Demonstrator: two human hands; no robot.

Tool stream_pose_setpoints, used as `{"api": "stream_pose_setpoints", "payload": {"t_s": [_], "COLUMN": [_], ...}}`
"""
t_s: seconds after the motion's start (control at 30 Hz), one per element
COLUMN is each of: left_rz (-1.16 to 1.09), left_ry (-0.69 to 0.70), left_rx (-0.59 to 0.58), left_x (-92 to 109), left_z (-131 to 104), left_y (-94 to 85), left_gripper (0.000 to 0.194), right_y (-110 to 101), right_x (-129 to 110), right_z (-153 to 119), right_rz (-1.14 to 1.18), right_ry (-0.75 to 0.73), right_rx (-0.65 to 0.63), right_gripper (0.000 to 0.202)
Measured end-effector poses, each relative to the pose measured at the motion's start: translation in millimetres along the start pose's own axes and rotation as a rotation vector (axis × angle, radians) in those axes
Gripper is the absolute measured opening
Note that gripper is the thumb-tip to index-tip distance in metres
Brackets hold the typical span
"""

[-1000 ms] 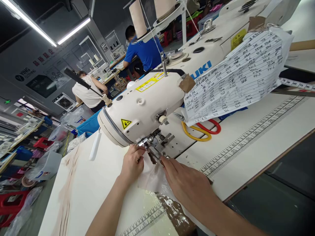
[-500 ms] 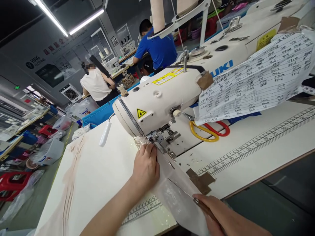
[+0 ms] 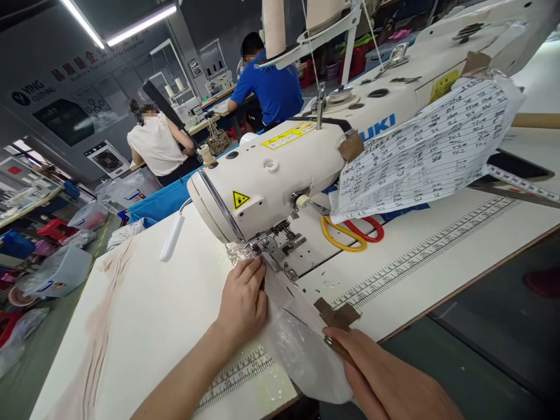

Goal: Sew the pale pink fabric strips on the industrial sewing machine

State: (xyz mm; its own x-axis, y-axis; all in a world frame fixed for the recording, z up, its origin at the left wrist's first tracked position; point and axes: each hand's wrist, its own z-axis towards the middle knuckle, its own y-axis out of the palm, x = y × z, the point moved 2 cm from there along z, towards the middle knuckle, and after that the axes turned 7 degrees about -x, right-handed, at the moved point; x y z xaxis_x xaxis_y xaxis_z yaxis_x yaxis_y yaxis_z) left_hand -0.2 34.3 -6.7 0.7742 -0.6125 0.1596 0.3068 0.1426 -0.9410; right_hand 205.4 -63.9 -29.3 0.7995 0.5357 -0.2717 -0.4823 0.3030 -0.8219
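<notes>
A white sewing machine (image 3: 266, 175) stands on the white table, its needle area at the centre. Beside the presser foot, my left hand (image 3: 242, 297) presses with its fingers together on thin sheer white fabric (image 3: 297, 350). The fabric runs from the foot down over the table's front edge. My right hand (image 3: 371, 361) is closed around a thin awl-like tool with a brown handle (image 3: 343, 353), whose metal tip lies on the fabric.
Scissors with yellow and red handles (image 3: 345, 240) lie right of the needle area. A handwritten sheet (image 3: 420, 151) hangs over the machine arm. Pinkish sheer fabric (image 3: 102, 326) lies at the left. Two people sit further back, one in a blue shirt (image 3: 273, 87).
The whole view has shifted, so the machine and table appear further left. Both hands keep their places on the fabric and tool.
</notes>
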Motion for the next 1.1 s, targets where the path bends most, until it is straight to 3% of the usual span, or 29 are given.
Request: {"api": "stream_pose_setpoints", "payload": {"t_s": [0.33,0.57,1.1], "left_rz": [0.106,0.1,0.178], "left_ry": [-0.003,-0.028,0.024], "left_rx": [-0.048,-0.092,-0.151], "left_x": [6,12,27], "left_z": [-2,-3,-9], "left_y": [4.6,1.5,-3.3], "left_gripper": [0.049,0.046,0.051], "right_y": [1,2,3], "right_x": [-1,-3,-4], "right_z": [18,28,38], "right_rz": [-0.073,-0.144,-0.073], "right_ry": [0.02,-0.011,-0.05], "right_rx": [-0.064,-0.022,-0.049], "right_gripper": [0.032,0.033,0.031]}}
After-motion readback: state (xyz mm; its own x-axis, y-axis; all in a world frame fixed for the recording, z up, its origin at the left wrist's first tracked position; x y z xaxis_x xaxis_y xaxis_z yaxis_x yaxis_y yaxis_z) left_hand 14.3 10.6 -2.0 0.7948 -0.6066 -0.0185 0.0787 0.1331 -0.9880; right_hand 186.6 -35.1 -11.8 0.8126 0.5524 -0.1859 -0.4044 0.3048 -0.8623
